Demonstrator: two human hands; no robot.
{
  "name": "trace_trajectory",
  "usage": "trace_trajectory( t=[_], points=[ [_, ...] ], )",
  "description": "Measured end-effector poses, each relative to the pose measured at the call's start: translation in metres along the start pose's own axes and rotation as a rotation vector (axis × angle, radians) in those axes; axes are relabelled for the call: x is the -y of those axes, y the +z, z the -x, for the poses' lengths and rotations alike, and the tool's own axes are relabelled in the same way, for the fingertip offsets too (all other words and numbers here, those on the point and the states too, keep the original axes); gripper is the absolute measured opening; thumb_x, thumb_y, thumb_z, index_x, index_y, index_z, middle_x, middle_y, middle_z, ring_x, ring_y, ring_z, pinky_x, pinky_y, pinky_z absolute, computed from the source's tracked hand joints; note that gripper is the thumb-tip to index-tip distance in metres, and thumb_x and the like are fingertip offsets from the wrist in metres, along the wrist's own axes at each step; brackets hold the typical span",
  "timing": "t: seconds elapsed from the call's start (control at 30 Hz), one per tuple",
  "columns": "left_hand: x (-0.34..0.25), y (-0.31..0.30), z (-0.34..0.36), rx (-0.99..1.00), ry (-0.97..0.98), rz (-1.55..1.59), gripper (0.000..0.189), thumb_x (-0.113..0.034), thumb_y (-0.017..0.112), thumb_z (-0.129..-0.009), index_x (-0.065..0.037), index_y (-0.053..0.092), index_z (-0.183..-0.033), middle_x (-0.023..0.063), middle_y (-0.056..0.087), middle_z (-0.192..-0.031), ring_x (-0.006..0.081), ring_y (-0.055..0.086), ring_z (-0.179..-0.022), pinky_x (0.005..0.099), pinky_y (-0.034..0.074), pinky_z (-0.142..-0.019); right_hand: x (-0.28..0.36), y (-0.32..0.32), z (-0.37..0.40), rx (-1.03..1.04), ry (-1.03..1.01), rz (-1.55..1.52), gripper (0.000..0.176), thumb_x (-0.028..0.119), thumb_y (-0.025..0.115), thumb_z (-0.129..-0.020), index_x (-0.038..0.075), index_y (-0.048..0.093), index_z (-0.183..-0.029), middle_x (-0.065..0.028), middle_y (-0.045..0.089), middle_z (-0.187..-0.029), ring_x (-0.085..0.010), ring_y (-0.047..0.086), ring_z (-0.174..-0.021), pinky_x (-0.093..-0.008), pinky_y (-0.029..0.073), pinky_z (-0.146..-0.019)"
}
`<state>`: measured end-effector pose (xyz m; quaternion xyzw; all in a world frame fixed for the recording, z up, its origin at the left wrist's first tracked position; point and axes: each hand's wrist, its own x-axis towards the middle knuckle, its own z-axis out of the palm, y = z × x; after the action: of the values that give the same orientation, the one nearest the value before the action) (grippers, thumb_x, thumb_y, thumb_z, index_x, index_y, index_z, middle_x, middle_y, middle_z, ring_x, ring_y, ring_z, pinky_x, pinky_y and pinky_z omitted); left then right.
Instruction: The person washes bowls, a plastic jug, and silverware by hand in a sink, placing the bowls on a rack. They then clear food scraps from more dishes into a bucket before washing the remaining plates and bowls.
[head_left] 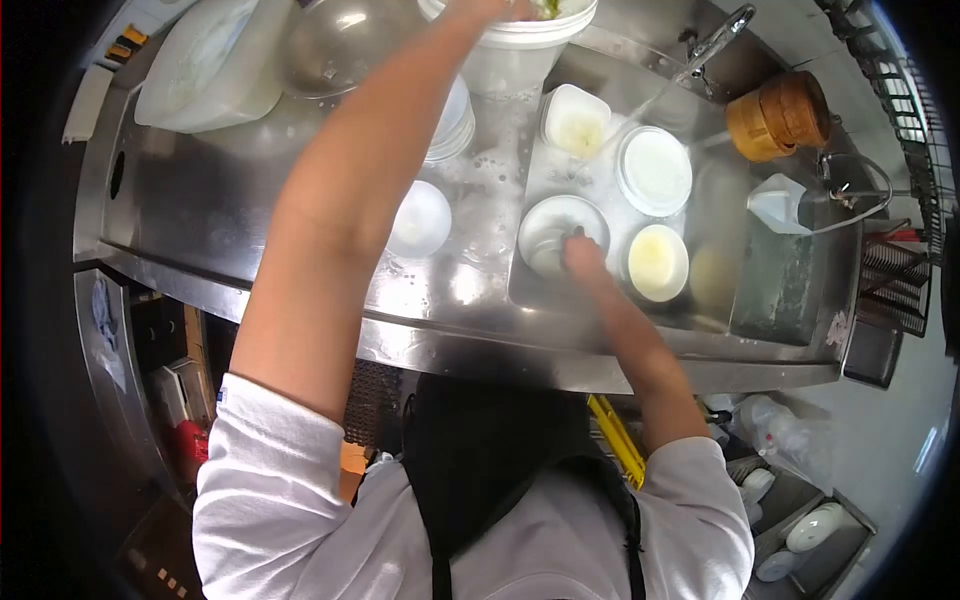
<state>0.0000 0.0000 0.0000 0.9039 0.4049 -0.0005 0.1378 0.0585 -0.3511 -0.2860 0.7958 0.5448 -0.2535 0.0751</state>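
Observation:
My left hand [514, 10] reaches to the white bucket [520, 60] at the top edge of the view. Something green [549, 9] shows beside it in the bucket's mouth; the fingers are mostly cut off by the frame. Down in the sink, my right hand [582, 256] grips the near right side of a round white bowl [545, 222], fingers over its rim. Close by are a white bowl with a yellowish inside [657, 263], a round white lid or tub [654, 172] and a squarish white container [577, 118].
Water runs from the tap [722, 40] into the sink. On the steel counter [210, 190] are a white bowl [420, 220], stacked white dishes [454, 125], a metal bowl [345, 45] and a large pale tub [205, 75]. A brown container [778, 115] stands at the back right.

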Motion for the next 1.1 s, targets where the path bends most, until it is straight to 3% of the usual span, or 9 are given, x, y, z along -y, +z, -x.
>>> trace_trajectory(
  t=[0.37,0.47,0.6,0.77,0.87,0.93,1.03,1.07,1.1],
  points=[
    [-0.004,-0.012,0.021,-0.142,-0.06,0.104,0.04,-0.026,0.057,-0.078,-0.001,0.061,-0.109,0.0181,0.062,-0.11,0.0293,0.058,-0.106,0.0374,0.046,-0.091,0.001,-0.014,0.008,-0.147,-0.101,-0.126,0.025,0.016,0.057,-0.077,-0.005,0.061,-0.089,-0.0258,0.058,-0.099,-0.0397,0.062,-0.079,-0.0435,0.051,-0.075],
    [0.0,-0.007,0.008,-0.015,-0.07,0.047,0.043,-0.029,0.057,-0.077,-0.001,0.061,-0.11,0.0183,0.061,-0.113,0.03,0.057,-0.108,0.0376,0.045,-0.092,-0.01,-0.014,0.002,-0.326,0.008,-0.323,0.031,0.012,0.056,-0.078,-0.006,0.052,-0.103,-0.0245,0.059,-0.096,-0.0366,0.064,-0.069,-0.0421,0.054,-0.062],
    [0.013,0.016,-0.02,0.005,-0.017,0.003,0.046,-0.031,0.057,-0.077,-0.001,0.06,-0.112,0.0211,0.059,-0.113,0.0315,0.058,-0.107,0.039,0.046,-0.091,-0.02,-0.052,-0.001,-0.23,0.38,-1.239,0.042,0.006,0.05,-0.082,-0.003,0.039,-0.121,-0.0209,0.057,-0.101,-0.0262,0.063,-0.064,-0.0298,0.051,-0.039],
    [0.001,0.006,-0.004,-0.193,-0.065,0.101,0.052,-0.023,0.054,-0.078,0.003,0.047,-0.123,0.0272,0.06,-0.103,0.0378,0.06,-0.098,0.0436,0.048,-0.084,-0.042,-0.119,-0.051,-0.502,0.315,-1.748,0.044,0.002,0.04,-0.084,-0.005,0.033,-0.128,-0.021,0.056,-0.108,-0.0276,0.063,-0.064,-0.0308,0.055,-0.044],
    [0.011,0.017,-0.025,-0.147,-0.083,0.055,0.065,-0.043,0.06,-0.079,-0.012,0.037,-0.131,0.0276,0.055,-0.113,0.0399,0.058,-0.099,0.0442,0.046,-0.087,-0.052,-0.142,-0.077,-0.353,0.324,-1.816,0.035,0.005,0.04,-0.085,-0.003,0.043,-0.118,-0.0171,0.058,-0.098,-0.0292,0.064,-0.069,-0.033,0.055,-0.048],
    [0.009,0.017,-0.016,-0.29,-0.037,0.133,0.062,-0.041,0.061,-0.079,-0.01,0.04,-0.128,0.0276,0.056,-0.109,0.0406,0.058,-0.098,0.0444,0.046,-0.087,-0.068,-0.143,-0.092,-0.203,0.318,-1.729,0.027,0.009,0.041,-0.086,-0.001,0.048,-0.11,-0.0138,0.058,-0.09,-0.0261,0.061,-0.065,-0.0309,0.05,-0.045],
    [0.007,0.009,-0.005,-0.431,0.03,0.222,0.056,-0.038,0.061,-0.079,-0.008,0.044,-0.123,0.028,0.057,-0.106,0.0418,0.057,-0.097,0.045,0.046,-0.085,-0.074,-0.131,-0.103,-0.228,0.251,-2.139,0.024,0.009,0.043,-0.085,0.0,0.05,-0.106,-0.0134,0.058,-0.088,-0.0227,0.057,-0.058,-0.0271,0.043,-0.042],
    [0.005,0.007,-0.002,-0.453,0.046,0.248,0.056,-0.038,0.061,-0.079,-0.008,0.044,-0.123,0.028,0.058,-0.105,0.0418,0.057,-0.096,0.045,0.045,-0.084,-0.057,-0.128,-0.099,-0.465,0.203,-2.184,0.021,0.008,0.045,-0.085,0.001,0.05,-0.103,-0.0131,0.059,-0.084,-0.0208,0.054,-0.054,-0.0261,0.043,-0.043],
    [0.003,0.006,0.001,-0.473,0.062,0.275,0.055,-0.038,0.06,-0.079,-0.008,0.045,-0.123,0.0281,0.058,-0.104,0.0418,0.057,-0.096,0.0451,0.045,-0.084,-0.052,-0.138,-0.093,-0.32,0.21,-2.091,0.021,0.007,0.045,-0.084,0.001,0.05,-0.104,-0.0132,0.059,-0.084,-0.0208,0.054,-0.055,-0.0259,0.044,-0.044]
  ],
)
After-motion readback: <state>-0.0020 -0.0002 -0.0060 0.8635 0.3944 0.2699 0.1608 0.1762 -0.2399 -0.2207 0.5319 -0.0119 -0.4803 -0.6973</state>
